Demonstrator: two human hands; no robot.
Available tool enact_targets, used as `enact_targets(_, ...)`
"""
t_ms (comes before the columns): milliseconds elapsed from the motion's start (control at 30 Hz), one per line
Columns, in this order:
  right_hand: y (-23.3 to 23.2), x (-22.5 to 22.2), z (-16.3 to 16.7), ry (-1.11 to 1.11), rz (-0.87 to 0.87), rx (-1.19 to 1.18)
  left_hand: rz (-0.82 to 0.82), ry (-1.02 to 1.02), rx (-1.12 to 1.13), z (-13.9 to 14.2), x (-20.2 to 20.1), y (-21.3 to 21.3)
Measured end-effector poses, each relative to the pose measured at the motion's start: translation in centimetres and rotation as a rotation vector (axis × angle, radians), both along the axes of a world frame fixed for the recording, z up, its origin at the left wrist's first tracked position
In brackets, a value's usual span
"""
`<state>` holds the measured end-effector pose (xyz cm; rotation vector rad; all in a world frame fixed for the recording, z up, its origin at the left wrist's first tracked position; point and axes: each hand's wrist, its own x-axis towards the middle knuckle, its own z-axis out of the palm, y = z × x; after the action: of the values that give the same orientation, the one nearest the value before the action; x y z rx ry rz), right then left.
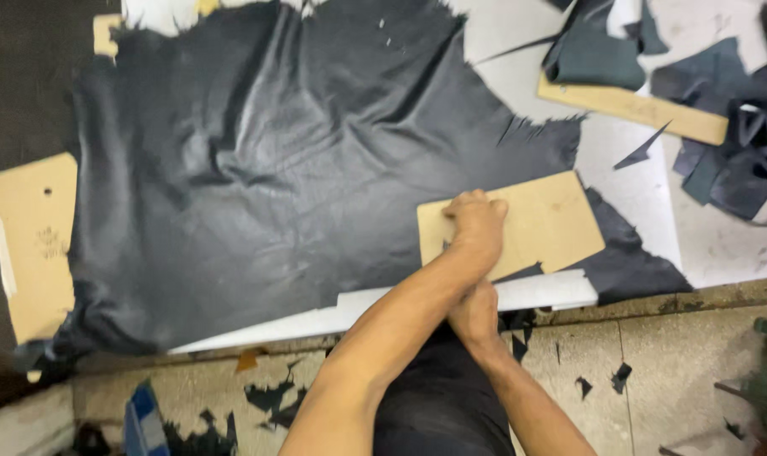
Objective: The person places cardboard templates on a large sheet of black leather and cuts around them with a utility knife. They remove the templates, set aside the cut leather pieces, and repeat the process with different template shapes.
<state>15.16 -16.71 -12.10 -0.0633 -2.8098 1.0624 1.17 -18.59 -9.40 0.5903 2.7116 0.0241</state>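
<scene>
Your left hand (478, 226) presses curled fingers flat on the cardboard pattern (535, 224), its long axis running left-right over the dark leather hide (299, 169), while your right hand (476, 314), crossed beneath at the bench edge, hides its grip.

A white worktable (645, 190) carries a large sheet of black leather (265, 169), which spreads away from the fingers (472, 203) to the far and left edges. A tan cardboard template (552, 221) lies on the leather right under the fingers, a second cardboard template (33, 245) lies far to their left, and a cardboard strip (636, 108) sits beyond them to the right. Dark leather offcuts (738, 160) are heaped further right, past the strip.
</scene>
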Motion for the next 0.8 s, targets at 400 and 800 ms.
enact_targets(400, -4.5, -4.0, -1.6, -0.001, -0.016, 0.003, -0.404, -0.062, -0.323, 2.8, 1.7, -1.6)
enact_targets(800, -5.4, -7.2, -0.2, -0.036, 0.008, 0.134, -0.43, -0.049, -0.282, -0.3, 0.5, -0.9)
